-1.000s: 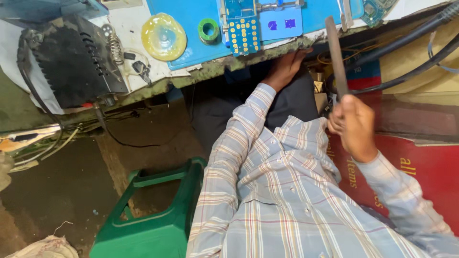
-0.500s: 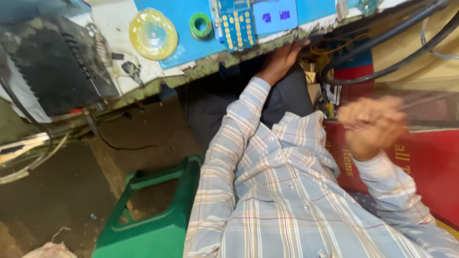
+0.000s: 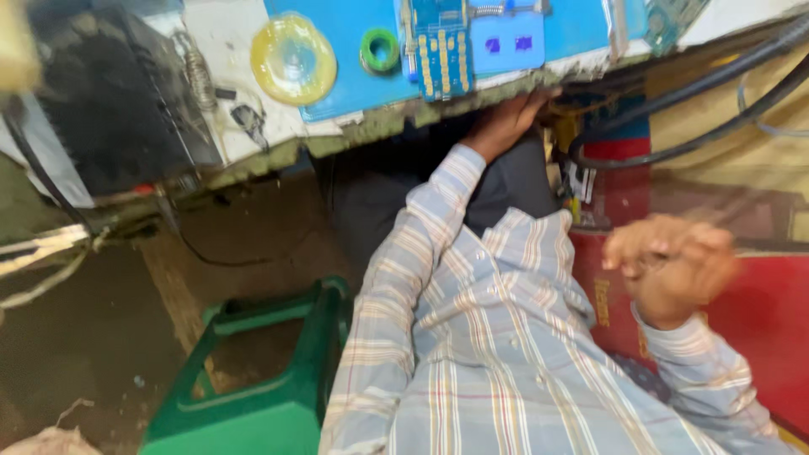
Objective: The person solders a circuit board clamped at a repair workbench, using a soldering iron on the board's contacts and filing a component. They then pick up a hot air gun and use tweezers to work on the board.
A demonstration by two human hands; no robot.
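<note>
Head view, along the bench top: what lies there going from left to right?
Black box → yellow disc → green tape ring → blue circuit board → light blue block.

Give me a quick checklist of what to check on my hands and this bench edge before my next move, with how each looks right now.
1. Left hand position: reaches up under the workbench edge, fingers hidden there. Grip: cannot tell.
2. Right hand: motion-blurred, raised beside the red panel. Whether it holds anything: cannot tell.
3. Black cables: hang close above the right hand, apart from it. Ok.
4. Circuit board: lies on the blue mat near the edge above the left hand. Ok.
5. Yellow tape roll and green tape roll: flat on the mat. Ok.
6. Green stool: stands beside the left sleeve, not touching. Ok.
</note>
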